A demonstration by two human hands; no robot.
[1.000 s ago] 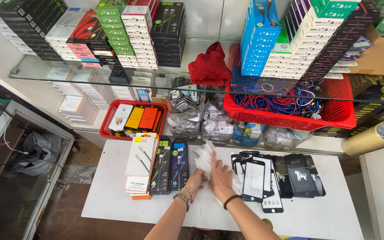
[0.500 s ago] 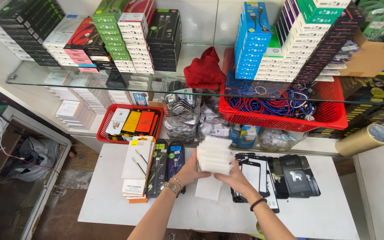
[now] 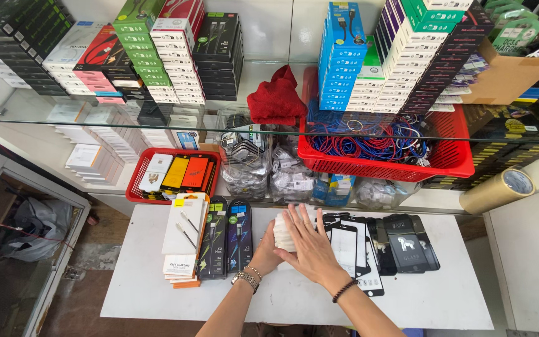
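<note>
A stack of white flat packets (image 3: 284, 232) stands on edge on the white table (image 3: 157, 293), squeezed between my two hands. My left hand (image 3: 267, 251) presses its left side from below; a metal bracelet circles that wrist. My right hand (image 3: 310, 244) lies flat over the stack's right face, fingers spread, a dark bead band on the wrist. Most of the stack is hidden under my right hand.
Left of my hands lie cable boxes (image 3: 214, 237) and white boxes (image 3: 183, 240). Black phone screen protectors (image 3: 378, 243) lie to the right. Behind are a small red basket (image 3: 173, 176), bagged chargers (image 3: 247, 168), a red cable basket (image 3: 385, 153) and a tape roll (image 3: 497, 190).
The white stack was held up above the table half a second ago; now it is lower, near the table, and my right hand covers its face.
</note>
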